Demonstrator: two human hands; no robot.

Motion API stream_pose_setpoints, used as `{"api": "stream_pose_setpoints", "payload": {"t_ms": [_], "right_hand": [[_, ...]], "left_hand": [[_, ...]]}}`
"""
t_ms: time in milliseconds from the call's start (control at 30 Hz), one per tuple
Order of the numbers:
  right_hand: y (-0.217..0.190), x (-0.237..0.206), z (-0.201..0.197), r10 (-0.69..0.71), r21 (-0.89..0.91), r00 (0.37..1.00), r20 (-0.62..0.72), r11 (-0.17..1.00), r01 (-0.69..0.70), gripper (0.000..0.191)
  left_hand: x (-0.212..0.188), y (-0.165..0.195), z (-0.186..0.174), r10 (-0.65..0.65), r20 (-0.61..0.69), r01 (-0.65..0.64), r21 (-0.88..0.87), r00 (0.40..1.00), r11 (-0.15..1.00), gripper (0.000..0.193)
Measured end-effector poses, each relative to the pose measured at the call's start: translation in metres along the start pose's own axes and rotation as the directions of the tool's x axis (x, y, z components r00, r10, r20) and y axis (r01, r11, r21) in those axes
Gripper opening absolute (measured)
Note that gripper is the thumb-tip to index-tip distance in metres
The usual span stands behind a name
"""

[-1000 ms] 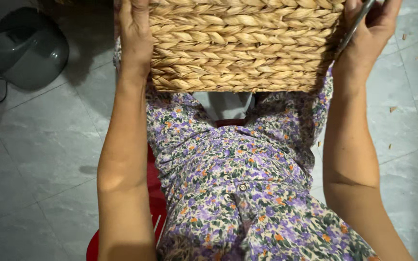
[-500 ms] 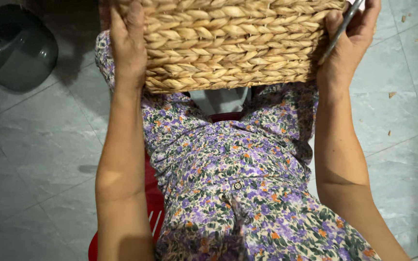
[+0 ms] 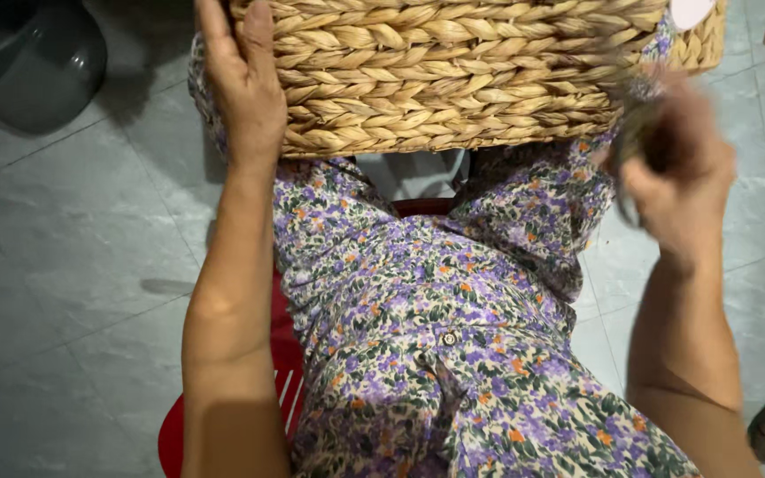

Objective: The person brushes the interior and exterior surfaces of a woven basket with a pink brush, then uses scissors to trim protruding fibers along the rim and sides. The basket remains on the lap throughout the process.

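Basket (image 3: pixel 453 75) of woven straw rests on the person's lap over a floral dress (image 3: pixel 453 354). Left hand (image 3: pixel 245 84) lies flat on its side, fingers together. Right hand (image 3: pixel 679 181), blurred, seems curled around 1 thin dark object; its grip I cannot tell.

Left hand (image 3: pixel 245 84): arm stretched far, palm flat, fingers together and extended; right hand (image 3: pixel 679 190): blurred, forearm raised at the right, wrist bent, fingers curled loosely, nearer than the left hand.
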State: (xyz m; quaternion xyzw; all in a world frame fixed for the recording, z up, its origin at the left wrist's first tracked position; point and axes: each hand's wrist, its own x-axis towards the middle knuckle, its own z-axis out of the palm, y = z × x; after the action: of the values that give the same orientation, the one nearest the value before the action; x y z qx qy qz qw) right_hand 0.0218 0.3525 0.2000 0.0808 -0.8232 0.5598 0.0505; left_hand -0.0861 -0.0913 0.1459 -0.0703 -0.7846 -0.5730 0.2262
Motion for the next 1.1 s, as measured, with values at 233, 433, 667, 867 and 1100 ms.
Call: {"api": "stream_pose_setpoints", "payload": {"t_ms": [233, 433, 667, 867, 1100], "right_hand": [[-0.056, 0.011, 0.009, 0.030, -0.351, 0.965, 0.261, 0.934, 0.066, 0.065], [-0.072, 0.025, 0.011, -0.017, -0.476, 0.947, 0.320, 0.861, 0.176, 0.070], [-0.096, 0.036, 0.007, 0.012, -0.641, 0.927, 0.375, 0.726, 0.250, 0.067], [-0.118, 0.049, 0.011, -0.039, -0.676, 0.893, 0.448, 0.638, 0.368, 0.060], [-0.124, 0.054, 0.013, -0.037, -0.646, 0.903, 0.428, 0.686, 0.334, 0.058]], "left_hand": [[-0.005, 0.010, 0.004, 0.023, -0.033, -0.023, 0.005, 0.999, 1.000, 0.047], [-0.005, 0.019, 0.004, 0.044, -0.056, -0.039, 0.075, 0.997, 0.996, 0.043], [-0.005, 0.019, 0.006, 0.058, -0.071, -0.050, 0.112, 0.996, 0.992, 0.042], [-0.008, 0.011, 0.008, 0.098, -0.086, -0.087, 0.129, 0.991, 0.988, 0.043], [-0.013, 0.009, 0.011, 0.036, -0.088, -0.023, 0.141, 0.996, 0.990, 0.039]]}}
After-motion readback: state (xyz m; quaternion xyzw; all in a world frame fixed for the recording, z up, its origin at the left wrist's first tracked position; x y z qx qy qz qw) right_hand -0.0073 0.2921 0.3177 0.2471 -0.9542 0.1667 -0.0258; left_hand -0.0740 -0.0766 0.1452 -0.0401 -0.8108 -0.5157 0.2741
